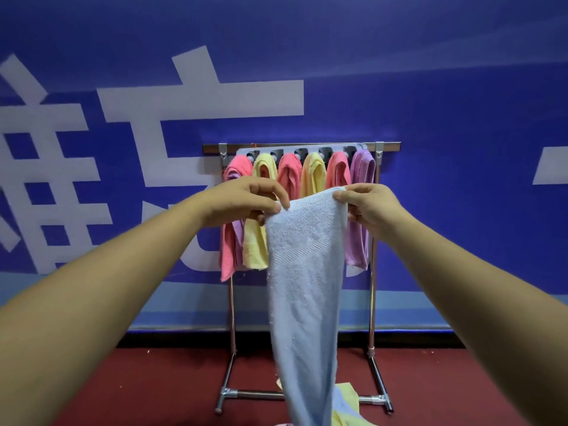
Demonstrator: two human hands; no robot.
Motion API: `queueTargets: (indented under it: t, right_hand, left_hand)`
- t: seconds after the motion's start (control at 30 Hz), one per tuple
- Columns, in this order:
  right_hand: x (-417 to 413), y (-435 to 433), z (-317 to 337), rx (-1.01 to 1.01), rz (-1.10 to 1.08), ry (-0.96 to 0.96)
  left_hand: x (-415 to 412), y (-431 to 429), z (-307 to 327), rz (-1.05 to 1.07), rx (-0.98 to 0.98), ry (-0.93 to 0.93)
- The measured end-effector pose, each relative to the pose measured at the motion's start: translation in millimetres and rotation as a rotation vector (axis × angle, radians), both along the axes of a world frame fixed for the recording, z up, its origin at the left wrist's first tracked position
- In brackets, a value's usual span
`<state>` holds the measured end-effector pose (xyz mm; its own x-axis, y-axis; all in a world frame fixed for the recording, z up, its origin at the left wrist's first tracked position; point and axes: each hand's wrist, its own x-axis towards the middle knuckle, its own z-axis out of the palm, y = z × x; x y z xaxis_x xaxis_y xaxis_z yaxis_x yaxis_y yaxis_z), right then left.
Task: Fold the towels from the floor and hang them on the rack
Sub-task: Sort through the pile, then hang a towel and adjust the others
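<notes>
Left hand (246, 199) and right hand (368, 207) are pinching the top corners of a blue towel (304, 272), which is hanging before the rack (373, 272).

The rack (372, 302) stands on the floor (153, 388), close in front of the wall (430, 103). A row of six hung towels (310, 173) hangs side by side from the hooks along the rack's top bar, filling it from the left post to the right post. In front of the rack, the held towel (304, 272) hangs down across the middle of that row. The left hand (242, 199) pinches its upper left corner and the right hand (368, 204) its upper right corner. Loose towels (345, 401) lie on the floor at the rack's base bar, behind the held towel's lower end.
</notes>
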<state>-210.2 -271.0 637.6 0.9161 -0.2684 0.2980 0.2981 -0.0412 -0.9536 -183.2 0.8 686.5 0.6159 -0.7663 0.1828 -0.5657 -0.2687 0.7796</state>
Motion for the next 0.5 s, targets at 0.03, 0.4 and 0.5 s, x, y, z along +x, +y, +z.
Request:
queueTargets:
  t: [0.03,0.4,0.5]
  right_hand:
    - [2.0,-0.1,-0.5,-0.042,-0.034,-0.004]
    - [5.0,16.2,-5.6,-0.032,0.065,0.033]
    - [3.9,22.4,-4.3,-0.025,0.148,0.046]
  left_hand:
    - [-2.5,-2.0,1.5,-0.043,0.015,0.045]
    - [-23.0,-31.7,-1.7,-0.003,0.150,-0.483]
    - [-18.4,-34.4,-6.1,-0.033,0.136,-0.415]
